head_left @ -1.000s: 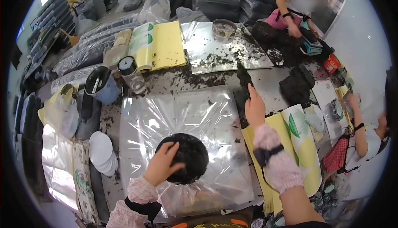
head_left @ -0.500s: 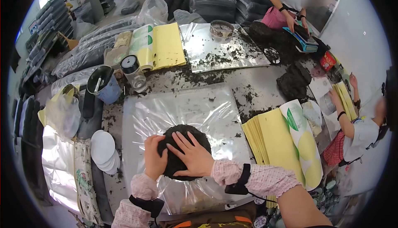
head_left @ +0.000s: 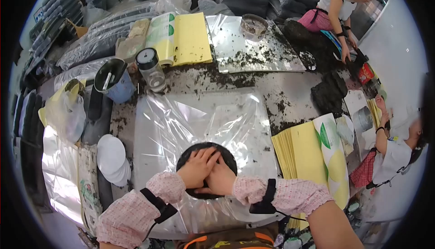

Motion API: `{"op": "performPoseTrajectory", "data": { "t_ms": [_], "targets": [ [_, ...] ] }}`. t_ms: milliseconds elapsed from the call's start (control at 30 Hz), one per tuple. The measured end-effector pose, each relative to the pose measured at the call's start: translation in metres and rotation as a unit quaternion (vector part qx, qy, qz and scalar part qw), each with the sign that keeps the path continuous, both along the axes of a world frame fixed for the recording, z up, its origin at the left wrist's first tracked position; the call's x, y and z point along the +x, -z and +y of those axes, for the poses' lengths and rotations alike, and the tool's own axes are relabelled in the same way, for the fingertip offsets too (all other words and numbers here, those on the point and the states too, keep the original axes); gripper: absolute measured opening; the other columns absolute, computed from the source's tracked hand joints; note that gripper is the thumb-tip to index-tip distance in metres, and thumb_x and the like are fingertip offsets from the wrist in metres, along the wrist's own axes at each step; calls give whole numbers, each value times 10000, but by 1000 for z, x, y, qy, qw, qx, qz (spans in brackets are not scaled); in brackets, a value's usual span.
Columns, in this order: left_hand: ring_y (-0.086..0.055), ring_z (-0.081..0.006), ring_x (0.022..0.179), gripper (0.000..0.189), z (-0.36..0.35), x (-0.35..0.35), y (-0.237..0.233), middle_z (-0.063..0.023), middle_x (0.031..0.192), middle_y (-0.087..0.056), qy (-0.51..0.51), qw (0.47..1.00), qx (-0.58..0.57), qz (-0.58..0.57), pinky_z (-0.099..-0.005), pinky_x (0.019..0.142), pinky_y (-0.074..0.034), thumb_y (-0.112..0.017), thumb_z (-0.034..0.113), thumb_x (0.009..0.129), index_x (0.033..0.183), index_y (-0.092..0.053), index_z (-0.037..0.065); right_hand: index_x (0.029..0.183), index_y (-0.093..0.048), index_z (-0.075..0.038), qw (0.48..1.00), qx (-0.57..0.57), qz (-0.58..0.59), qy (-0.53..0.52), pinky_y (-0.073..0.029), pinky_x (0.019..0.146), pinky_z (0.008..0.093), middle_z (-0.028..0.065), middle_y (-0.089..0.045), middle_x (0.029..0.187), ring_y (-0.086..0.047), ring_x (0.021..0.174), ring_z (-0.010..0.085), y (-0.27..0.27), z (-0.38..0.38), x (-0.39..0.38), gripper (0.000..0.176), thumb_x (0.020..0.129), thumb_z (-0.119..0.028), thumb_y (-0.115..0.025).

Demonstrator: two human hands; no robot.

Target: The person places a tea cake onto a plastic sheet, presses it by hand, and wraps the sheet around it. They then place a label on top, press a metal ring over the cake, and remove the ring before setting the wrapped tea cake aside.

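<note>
A round, flat dark mass (head_left: 230,159) lies on a clear plastic sheet (head_left: 181,117) spread over a pale board. Both of my hands press on top of it, side by side and touching or overlapping. My left hand (head_left: 195,169) lies flat with its fingers spread toward the upper right. My right hand (head_left: 221,176) rests against it, fingers extended and pointing up and left. Neither hand is wrapped round anything. Part of the mass is hidden under the palms.
Yellow sheets (head_left: 303,149) lie right, white discs (head_left: 112,154) left. A blue cup (head_left: 120,88) and a clear jar (head_left: 154,74) stand upper left. Behind are a metal plate (head_left: 235,45) with dark crumbs and a glass ring (head_left: 253,29). Two people work at right.
My left hand has moved from the mass's left edge onto its top, meeting my right hand. The mass looks rounder and flatter. The view has shifted, and the far person's hands are lower.
</note>
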State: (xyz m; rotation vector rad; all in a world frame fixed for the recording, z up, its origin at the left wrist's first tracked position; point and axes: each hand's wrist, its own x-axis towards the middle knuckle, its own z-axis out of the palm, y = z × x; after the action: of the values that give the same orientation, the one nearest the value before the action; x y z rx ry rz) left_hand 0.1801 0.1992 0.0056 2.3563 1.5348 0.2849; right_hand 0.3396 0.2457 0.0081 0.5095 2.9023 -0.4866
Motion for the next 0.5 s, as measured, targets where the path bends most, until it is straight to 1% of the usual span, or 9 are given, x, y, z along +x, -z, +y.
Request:
{"op": "performPoseTrajectory", "data": {
  "t_ms": [167,200,233,267,333,367,400,467,500],
  "targets": [
    [-482,-374,1310,661,-14,7,-24,-198,1397,-519,-32,994,89,-61,-453,1103,-372,-712,111,741,1361,-527,-24,1357,-602,-61,999,27,43,-2,-270,1141,582,175,-637,1305,-519,1290,368,-9,-9,3,714,861,-571,-663],
    [-501,-373,1290,615,-22,0,-39,-199,1373,-536,-47,988,110,-102,-446,1081,-398,-717,99,753,1332,-551,-24,1295,-630,-54,992,15,123,-32,-359,1106,522,174,-638,1273,-549,1249,371,-5,-1,2,579,833,-383,-744],
    [-520,-372,1270,568,-32,-8,-52,-200,1349,-553,-63,979,128,-148,-440,1059,-423,-722,88,764,1302,-576,-23,1263,-633,-45,967,-3,254,29,-399,1072,506,176,-639,1246,-562,1225,375,-4,5,19,535,808,-296,-760],
    [-553,-372,1226,492,-55,-21,-61,-199,1294,-581,-166,960,170,-150,-440,1021,-454,-729,73,781,1249,-602,-11,1231,-636,-36,922,-27,376,89,-439,1039,490,178,-640,1219,-575,1201,379,-29,5,42,501,782,-208,-775],
    [-611,-335,1122,341,-101,-53,-70,-183,1208,-626,-376,884,246,-126,-418,936,-503,-743,60,807,1131,-647,12,1227,-611,-11,872,76,409,258,-468,989,474,194,-624,1196,-583,1162,398,-59,12,96,508,773,-168,-779],
    [-635,-298,1061,267,-120,-69,-71,-167,1177,-642,-478,827,280,-98,-395,889,-521,-750,62,816,1066,-667,23,1265,-596,-2,845,35,375,380,-458,994,465,208,-600,1231,-565,1191,389,-61,13,121,535,797,-184,-777],
    [-634,-272,1012,226,-139,-90,-63,-155,1147,-655,-476,860,121,-139,-370,864,-519,-746,56,820,1031,-672,20,1267,-597,26,842,59,329,425,-502,931,431,198,-665,1103,-649,1056,310,-32,22,151,534,817,-197,-780],
    [-632,-218,914,145,-163,-110,-58,-130,1086,-680,-435,851,-207,-209,-320,814,-513,-738,44,830,960,-681,15,1242,-616,41,847,-237,201,431,-533,856,381,164,-698,975,-680,928,240,-29,23,180,478,844,-177,-769],
    [-631,-197,903,103,-161,-108,-64,-121,1064,-687,-383,859,-177,-289,-299,808,-506,-717,34,840,932,-680,7,1229,-625,48,817,-377,129,417,-549,819,357,147,-715,911,-695,863,205,-34,23,182,451,858,-168,-763]
  ]
}}
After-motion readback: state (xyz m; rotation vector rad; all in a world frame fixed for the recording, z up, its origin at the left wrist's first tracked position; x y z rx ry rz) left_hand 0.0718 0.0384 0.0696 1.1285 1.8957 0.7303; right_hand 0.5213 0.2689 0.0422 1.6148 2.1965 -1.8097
